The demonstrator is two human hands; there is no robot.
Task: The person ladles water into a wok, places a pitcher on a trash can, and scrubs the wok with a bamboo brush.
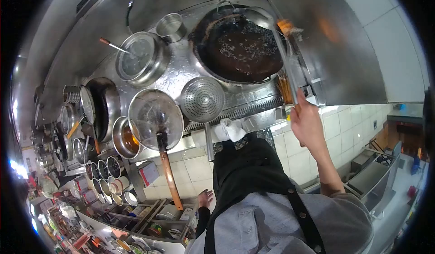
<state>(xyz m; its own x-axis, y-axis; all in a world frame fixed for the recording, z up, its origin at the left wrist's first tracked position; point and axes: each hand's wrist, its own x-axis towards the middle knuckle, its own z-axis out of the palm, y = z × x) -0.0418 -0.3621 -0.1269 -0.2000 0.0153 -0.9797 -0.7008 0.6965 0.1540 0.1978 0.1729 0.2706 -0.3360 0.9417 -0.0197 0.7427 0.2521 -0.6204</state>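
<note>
The biggest thing I see is the wide wok (202,36), ahead of the person, with dark liquid (247,48) inside, and over its right side reaches the long ladle (282,52), its bowl near the far rim. The right hand (306,122) is closed around the near end of the handle, while the left hand (205,198) hangs low beside the body, fingers loosely apart and seemingly empty. In my judgement, a firm grip and slow, low movements would avoid splashing; brands, labels or writing I cannot read anywhere
</note>
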